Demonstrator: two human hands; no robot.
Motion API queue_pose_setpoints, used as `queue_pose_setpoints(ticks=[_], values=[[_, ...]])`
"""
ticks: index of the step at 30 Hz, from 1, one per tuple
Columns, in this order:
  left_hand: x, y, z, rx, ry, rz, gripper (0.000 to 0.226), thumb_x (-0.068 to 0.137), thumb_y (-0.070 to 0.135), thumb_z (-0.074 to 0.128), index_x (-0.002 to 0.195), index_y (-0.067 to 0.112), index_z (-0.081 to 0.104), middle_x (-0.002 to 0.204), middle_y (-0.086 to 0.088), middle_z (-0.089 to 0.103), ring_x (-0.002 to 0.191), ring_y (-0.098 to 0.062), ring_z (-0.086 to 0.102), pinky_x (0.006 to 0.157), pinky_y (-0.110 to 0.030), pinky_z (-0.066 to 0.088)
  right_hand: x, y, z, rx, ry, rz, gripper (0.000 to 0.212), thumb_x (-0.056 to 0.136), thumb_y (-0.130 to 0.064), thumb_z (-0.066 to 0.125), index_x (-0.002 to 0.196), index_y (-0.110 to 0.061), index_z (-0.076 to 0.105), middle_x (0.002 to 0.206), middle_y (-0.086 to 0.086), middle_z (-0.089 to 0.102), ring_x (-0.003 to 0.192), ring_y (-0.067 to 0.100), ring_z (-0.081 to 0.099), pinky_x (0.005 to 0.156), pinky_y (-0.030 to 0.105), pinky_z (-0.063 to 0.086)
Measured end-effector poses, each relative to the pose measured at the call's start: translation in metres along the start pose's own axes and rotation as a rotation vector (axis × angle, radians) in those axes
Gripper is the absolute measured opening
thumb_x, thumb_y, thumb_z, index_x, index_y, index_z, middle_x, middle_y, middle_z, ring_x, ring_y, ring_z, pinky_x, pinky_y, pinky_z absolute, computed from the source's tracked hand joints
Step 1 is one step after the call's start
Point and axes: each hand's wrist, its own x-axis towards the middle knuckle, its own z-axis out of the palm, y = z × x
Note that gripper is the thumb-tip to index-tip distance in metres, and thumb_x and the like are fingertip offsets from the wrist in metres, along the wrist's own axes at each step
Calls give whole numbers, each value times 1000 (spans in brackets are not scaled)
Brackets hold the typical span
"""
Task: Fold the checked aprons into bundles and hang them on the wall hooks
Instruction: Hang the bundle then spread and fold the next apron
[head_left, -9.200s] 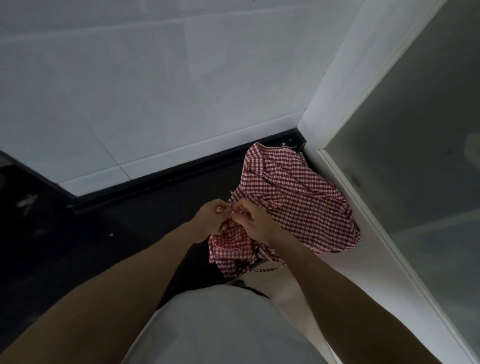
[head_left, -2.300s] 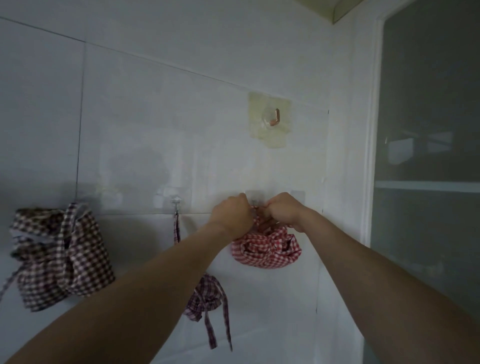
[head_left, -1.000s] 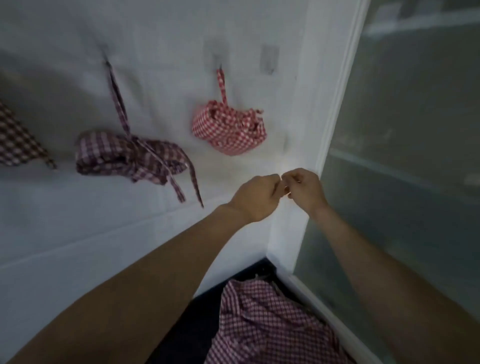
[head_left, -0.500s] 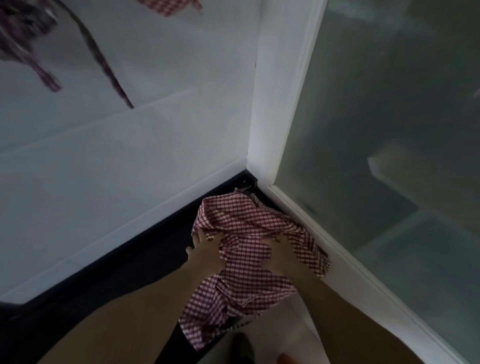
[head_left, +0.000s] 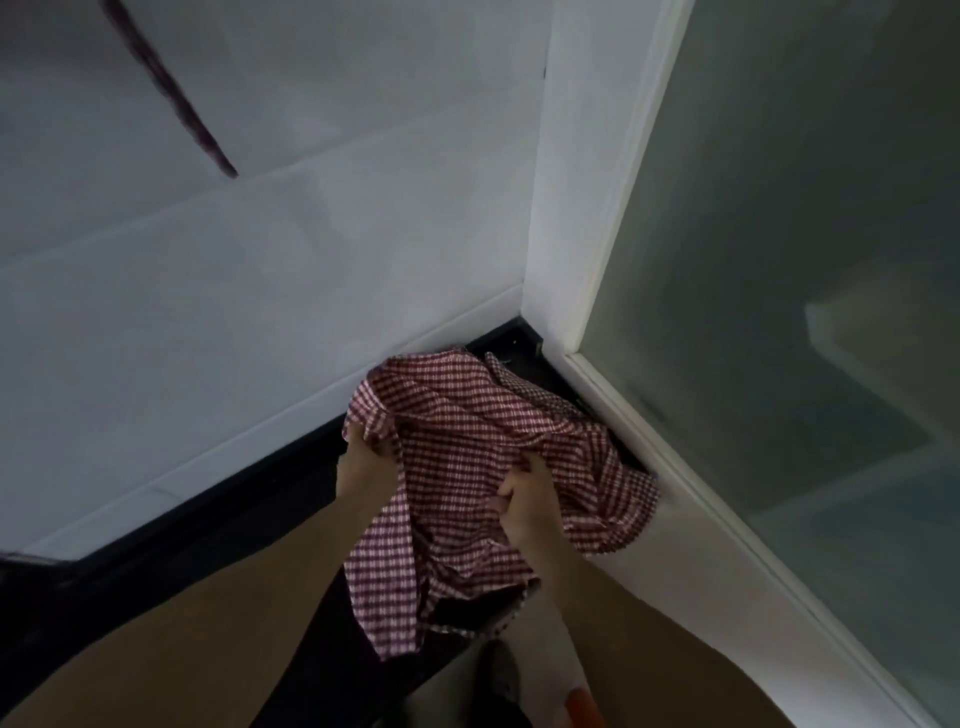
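There is a single view, from a wide-angle camera worn on the person's head. It looks steeply forward and down into a room corner, where the white tiled wall (head_left: 270, 291) on the left meets a white frame (head_left: 587, 171) with a frosted glass panel (head_left: 810, 218) on the right. Both forearms run up from the bottom edge, so the left hand (head_left: 363, 465) and right hand (head_left: 524, 501) sit close below the lens, near the frame's centre. The dark floor (head_left: 171, 561) crosses the lower left. Straight edges bow toward the borders, and the picture is dim and soft.
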Motion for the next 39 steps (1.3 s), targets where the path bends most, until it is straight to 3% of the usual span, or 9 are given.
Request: queue_pose_setpoints(ticks=[4,8,14,20,24,27,33,36,39], values=[[15,22,-31,-60,15,128,50,97,45,43,134,13,49,113,-5,64,103,-30,63,79,-32,48,21,-38,-18,350,-99,-19,22,86,-24,77,76,-10,64,80,-5,60,77,7,54,80,19,38],[2,72,-61,-255,77,271,41,103,30,50,138,10,53,129,-2,60,119,-20,56,106,-36,43,24,-82,-60,758,-93,9,26,89,-26,74,67,-22,61,71,-2,65,72,17,62,79,36,50],[-38,148,-109,-639,-53,372,39,96,37,58,127,13,60,118,-4,69,108,-23,66,102,-45,50,-5,-156,-162,1207,32,-139,31,90,-5,68,63,-17,61,66,2,65,67,18,63,71,36,51],[-86,190,-162,-1016,-287,481,38,102,20,46,134,0,56,122,-15,68,107,-28,68,84,-32,58,-75,-194,-242,984,434,-319,15,90,-22,73,79,-20,63,90,5,70,92,26,66,95,51,54],[-125,201,-200,-1084,-461,644,78,86,50,66,149,13,40,137,-7,60,123,-24,60,103,-41,49,-129,-207,-270,1064,547,-378,11,93,-19,69,87,-12,63,96,9,70,96,29,67,94,49,55],[-159,205,-214,-902,-376,856,85,80,44,77,147,14,33,140,-4,56,126,-19,57,108,-41,45,-159,-210,-279,1214,594,-345,11,95,-7,61,99,3,61,98,14,69,90,27,68,78,39,58],[-207,214,-232,-656,-266,1171,56,91,5,62,140,14,35,123,5,57,111,2,56,110,-30,43,-211,-214,-289,1310,693,-288,27,90,-14,68,106,7,64,102,19,72,95,32,71,88,51,58],[-223,208,-242,-702,-434,1098,42,96,4,57,124,32,43,112,12,60,102,0,60,96,-21,49,-226,-200,-293,996,722,-264,14,86,-23,71,79,-14,78,86,8,76,92,31,68,91,50,55],[-216,190,-243,-653,-419,1021,21,99,18,59,119,23,59,108,10,66,98,-6,65,87,-20,54,-237,-178,-286,638,722,-213,24,91,-18,72,66,-20,71,78,4,71,84,23,64,84,49,55]])
